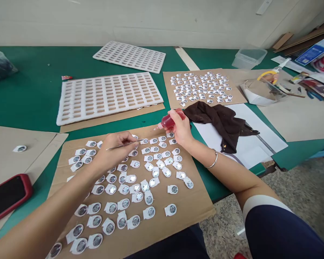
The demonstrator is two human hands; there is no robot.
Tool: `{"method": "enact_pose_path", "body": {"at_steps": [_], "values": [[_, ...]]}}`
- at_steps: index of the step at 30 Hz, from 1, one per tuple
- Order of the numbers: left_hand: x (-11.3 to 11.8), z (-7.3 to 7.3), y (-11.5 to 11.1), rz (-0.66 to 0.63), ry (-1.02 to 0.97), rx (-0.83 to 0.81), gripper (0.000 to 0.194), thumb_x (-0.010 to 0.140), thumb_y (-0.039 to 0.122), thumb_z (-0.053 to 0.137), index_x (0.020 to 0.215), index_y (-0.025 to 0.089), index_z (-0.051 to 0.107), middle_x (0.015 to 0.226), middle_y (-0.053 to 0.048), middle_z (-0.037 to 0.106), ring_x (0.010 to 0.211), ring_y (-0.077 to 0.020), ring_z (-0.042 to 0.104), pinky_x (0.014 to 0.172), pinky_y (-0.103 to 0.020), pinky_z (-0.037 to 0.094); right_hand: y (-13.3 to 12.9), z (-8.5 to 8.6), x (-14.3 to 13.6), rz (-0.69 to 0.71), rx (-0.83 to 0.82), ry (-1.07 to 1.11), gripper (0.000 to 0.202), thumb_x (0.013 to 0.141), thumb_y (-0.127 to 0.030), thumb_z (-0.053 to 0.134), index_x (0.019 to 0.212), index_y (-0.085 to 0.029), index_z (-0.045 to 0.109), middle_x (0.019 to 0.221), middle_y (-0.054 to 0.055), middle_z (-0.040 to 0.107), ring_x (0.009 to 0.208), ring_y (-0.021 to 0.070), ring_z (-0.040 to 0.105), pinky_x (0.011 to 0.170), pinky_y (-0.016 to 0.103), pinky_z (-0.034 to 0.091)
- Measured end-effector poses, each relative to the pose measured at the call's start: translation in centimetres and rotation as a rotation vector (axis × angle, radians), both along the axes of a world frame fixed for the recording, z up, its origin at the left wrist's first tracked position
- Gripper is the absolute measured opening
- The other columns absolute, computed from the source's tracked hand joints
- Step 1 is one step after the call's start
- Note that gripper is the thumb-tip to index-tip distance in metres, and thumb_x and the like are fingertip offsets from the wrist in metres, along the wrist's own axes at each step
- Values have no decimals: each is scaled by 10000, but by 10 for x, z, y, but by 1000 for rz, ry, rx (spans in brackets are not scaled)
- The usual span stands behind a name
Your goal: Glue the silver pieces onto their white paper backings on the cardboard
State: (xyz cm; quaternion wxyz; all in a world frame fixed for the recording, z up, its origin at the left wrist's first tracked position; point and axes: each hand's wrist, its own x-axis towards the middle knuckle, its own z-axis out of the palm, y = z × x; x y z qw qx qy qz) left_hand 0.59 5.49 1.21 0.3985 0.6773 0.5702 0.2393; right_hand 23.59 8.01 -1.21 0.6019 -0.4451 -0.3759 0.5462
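My left hand (pixel 118 149) is closed on metal tweezers (pixel 124 145), whose tip lies at a small white piece with a round silver centre (pixel 144 141). Above and to the right, my right hand (pixel 180 128) grips a small bottle of red liquid (pixel 170 120), tilted with its nozzle pointing left and down, apart from the pieces. Several similar white pieces lie in loose rows on a brown cardboard sheet (pixel 189 205) beneath both hands; my left forearm hides some of them.
Two white slotted trays (pixel 108 95) stand behind the cardboard. A second cardboard (pixel 237 97) with more pieces, a dark brown cloth (pixel 218 120) and white paper (pixel 259 147) lie right. A red-cased phone (pixel 9 196) lies left; a clear container (pixel 250 57) stands at the back right.
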Motion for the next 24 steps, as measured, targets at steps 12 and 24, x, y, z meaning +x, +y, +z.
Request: {"method": "enact_pose_path", "body": {"at_steps": [12,24], "values": [[-6,-5,-40,-65,47,145,168,829,361,626,847,213,703,895,-30,749,774,-173,673,624,-253,498,-6,8,-6,162,-44,58,356,713,-494,735,844,-211,564,716,6,666,594,119,614,396,179,413],[2,-9,-40,-175,136,166,195,859,339,556,840,199,691,827,-37,742,712,-177,669,575,-262,471,-17,5,-10,102,88,-202,354,759,-529,690,849,-212,559,715,-12,575,549,92,555,392,190,401]]}}
